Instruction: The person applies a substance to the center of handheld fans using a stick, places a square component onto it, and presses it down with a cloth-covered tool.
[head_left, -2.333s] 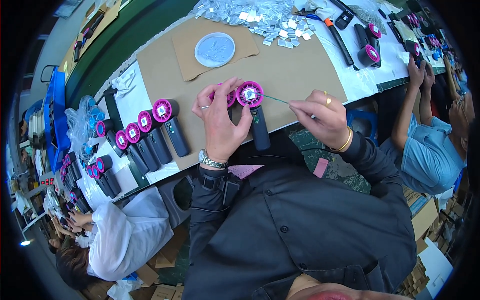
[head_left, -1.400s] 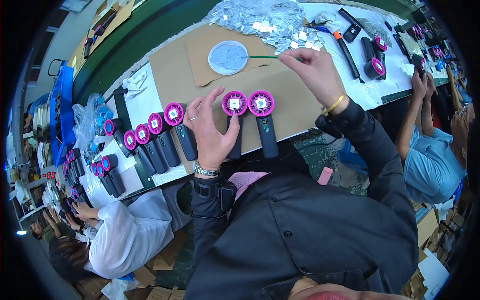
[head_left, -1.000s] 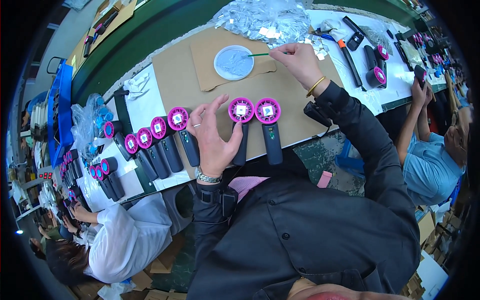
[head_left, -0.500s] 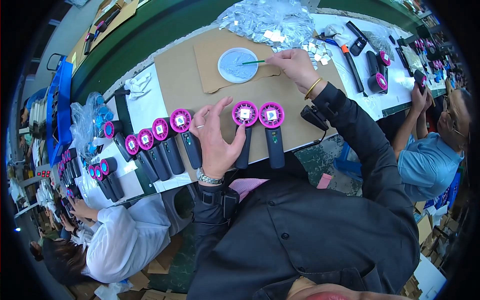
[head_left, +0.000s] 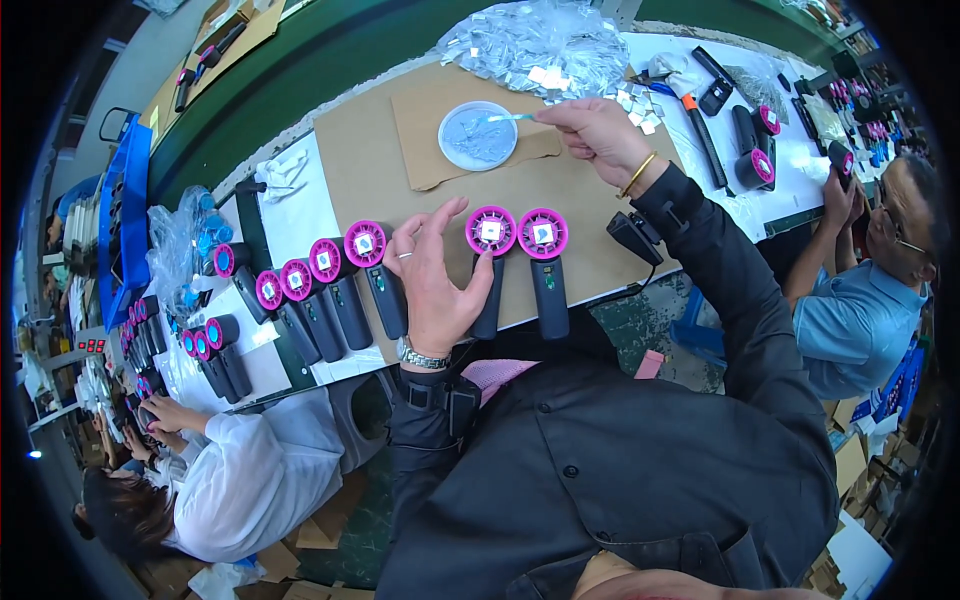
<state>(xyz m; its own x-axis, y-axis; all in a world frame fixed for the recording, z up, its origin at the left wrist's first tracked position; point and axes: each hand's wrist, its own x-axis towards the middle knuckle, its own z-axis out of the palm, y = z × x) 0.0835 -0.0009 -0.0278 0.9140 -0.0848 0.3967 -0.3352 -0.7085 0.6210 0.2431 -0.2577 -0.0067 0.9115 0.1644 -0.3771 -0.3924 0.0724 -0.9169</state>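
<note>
My right hand [head_left: 605,135] pinches a thin green stick [head_left: 516,117], its far end pale and held over the right rim of a round white dish [head_left: 442,142]. Pale bluish paste [head_left: 478,138] is smeared inside the dish. My left hand [head_left: 438,290] hovers with fingers spread beside a handheld fan [head_left: 490,231]; its thumb reaches the fan's neck, and I cannot tell whether it touches. This fan has a pink ring, a dark handle and a white square at its centre. A second such fan [head_left: 543,234] lies just to the right, paste on its square.
Left of my hand several more pink-ringed fans [head_left: 325,260] lie in a row. Under the dish is a cardboard sheet [head_left: 405,110]; behind it, a heap of clear bags with small white squares [head_left: 540,50]. Co-workers sit left [head_left: 250,470] and right [head_left: 860,320]. A black device [head_left: 632,236] hangs near my right wrist.
My right hand has moved slightly right and drawn the stick from the dish's middle toward its right rim; the stick's end now looks pale. My left hand stays about where it was.
</note>
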